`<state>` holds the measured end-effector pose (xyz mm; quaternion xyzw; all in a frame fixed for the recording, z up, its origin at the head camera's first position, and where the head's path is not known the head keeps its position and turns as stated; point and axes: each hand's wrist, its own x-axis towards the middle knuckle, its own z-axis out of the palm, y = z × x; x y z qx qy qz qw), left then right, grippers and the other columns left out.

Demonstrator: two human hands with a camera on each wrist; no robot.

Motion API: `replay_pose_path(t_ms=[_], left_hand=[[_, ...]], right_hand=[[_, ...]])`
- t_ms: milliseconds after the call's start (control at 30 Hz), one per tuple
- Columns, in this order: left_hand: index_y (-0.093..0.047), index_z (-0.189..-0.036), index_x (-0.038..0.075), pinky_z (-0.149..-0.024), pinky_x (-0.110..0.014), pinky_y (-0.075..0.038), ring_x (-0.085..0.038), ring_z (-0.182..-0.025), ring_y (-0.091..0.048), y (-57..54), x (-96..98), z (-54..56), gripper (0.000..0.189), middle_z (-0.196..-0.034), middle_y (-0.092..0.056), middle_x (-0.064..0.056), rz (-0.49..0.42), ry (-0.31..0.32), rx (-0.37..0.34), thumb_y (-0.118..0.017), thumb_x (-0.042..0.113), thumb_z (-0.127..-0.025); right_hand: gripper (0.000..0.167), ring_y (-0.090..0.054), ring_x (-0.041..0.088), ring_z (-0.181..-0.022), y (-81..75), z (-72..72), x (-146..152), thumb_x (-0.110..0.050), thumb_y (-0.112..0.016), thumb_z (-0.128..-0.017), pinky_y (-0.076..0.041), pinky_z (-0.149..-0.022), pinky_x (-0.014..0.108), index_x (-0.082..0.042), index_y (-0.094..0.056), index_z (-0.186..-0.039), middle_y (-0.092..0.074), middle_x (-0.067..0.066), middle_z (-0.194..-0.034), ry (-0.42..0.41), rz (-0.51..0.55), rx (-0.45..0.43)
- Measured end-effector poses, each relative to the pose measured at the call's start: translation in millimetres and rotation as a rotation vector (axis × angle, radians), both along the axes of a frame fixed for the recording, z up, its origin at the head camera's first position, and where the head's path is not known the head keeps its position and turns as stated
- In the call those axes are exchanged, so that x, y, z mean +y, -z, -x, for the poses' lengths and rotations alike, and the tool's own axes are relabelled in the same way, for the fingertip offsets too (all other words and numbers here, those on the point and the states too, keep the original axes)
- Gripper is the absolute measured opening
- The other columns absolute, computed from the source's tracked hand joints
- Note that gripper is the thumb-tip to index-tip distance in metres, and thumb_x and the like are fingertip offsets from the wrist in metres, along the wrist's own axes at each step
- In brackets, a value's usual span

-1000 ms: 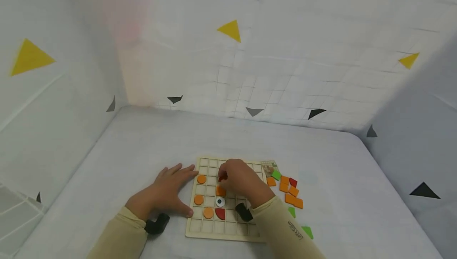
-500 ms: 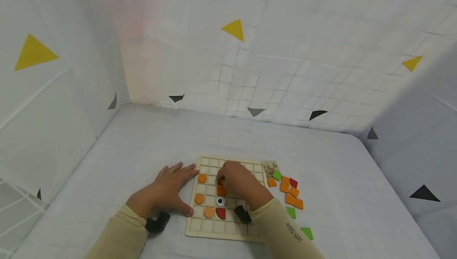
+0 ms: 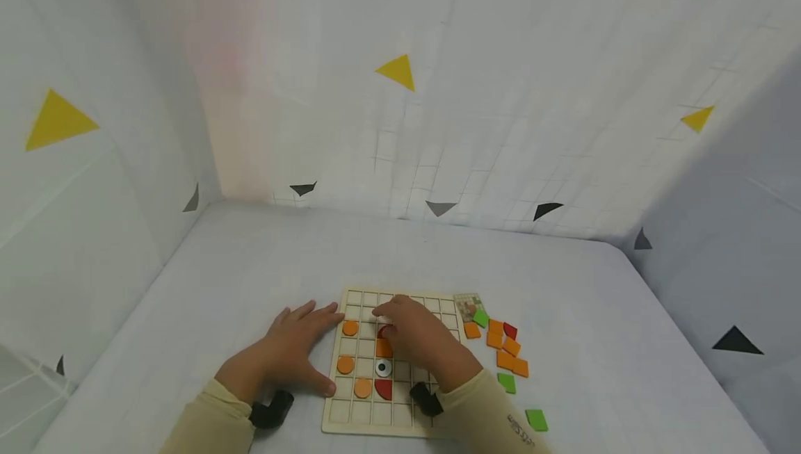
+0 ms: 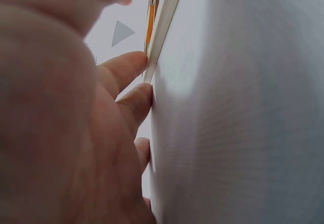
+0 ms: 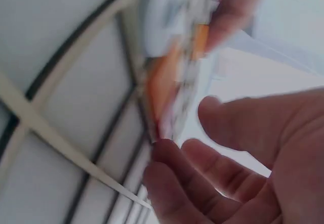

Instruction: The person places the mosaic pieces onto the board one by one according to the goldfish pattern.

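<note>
The pale wooden grid board lies on the white table. My left hand rests with spread fingers along its left edge, fingertips at the rim in the left wrist view. My right hand is over the upper middle of the board, its thumb apart from the fingers in the right wrist view and nothing pinched. Partly hidden under it sits a red piece, just above an orange square. Below come a white disc with a black dot and a red quarter-round piece.
Orange discs sit in the board's left cells. To the right lie a small pattern card, several loose orange tiles, a red piece and green tiles. White walls surround the table.
My right hand has let go of the red piece, which now lies above the orange square; its fingers have opened. My left hand stays at the board's edge. The head view has tilted slightly.
</note>
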<state>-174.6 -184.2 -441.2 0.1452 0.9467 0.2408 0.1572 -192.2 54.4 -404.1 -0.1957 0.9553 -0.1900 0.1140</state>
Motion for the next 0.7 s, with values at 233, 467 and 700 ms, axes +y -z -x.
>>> replay_pose_path(t_ms=[233, 467, 700], left_hand=[[-0.046, -0.152, 0.035, -0.128, -0.062, -0.004, -0.031, -0.158, -0.015, 5.9, 0.5, 1.9, 0.117, -0.165, -0.033, 0.011, 0.004, -0.006, -0.002, -0.096, 0.058, -0.049], [-0.044, -0.153, 0.033, -0.127, -0.063, -0.003, -0.032, -0.158, -0.013, -0.8, -1.1, 9.4, 0.117, -0.166, -0.032, 0.009, 0.010, 0.001, 0.018, -0.096, 0.057, -0.051], [-0.044, -0.154, 0.029, -0.127, -0.064, -0.003, -0.035, -0.158, -0.013, -7.7, -4.5, 8.8, 0.117, -0.167, -0.031, 0.005, 0.009, 0.015, 0.019, -0.096, 0.057, -0.052]], right_hand=[[0.042, -0.065, 0.010, -0.092, -8.2, -25.0, 39.9, -0.012, -0.064, -0.096, -0.058, -0.076, 0.031, -0.017, -0.062, -0.138, -0.061, 0.003, -0.133, 0.079, 0.178, 0.015], [0.053, -0.064, 0.018, -0.102, -20.2, -34.3, 107.2, -0.001, -0.061, -0.091, -0.054, -0.066, 0.029, -0.019, -0.059, -0.142, -0.057, 0.004, -0.142, 0.331, 0.287, -0.064], [0.056, -0.064, 0.024, -0.110, -14.2, -40.3, 166.4, -0.006, -0.068, -0.088, -0.060, -0.074, 0.034, -0.017, -0.059, -0.142, -0.061, 0.009, -0.135, 0.509, 0.192, -0.086]])
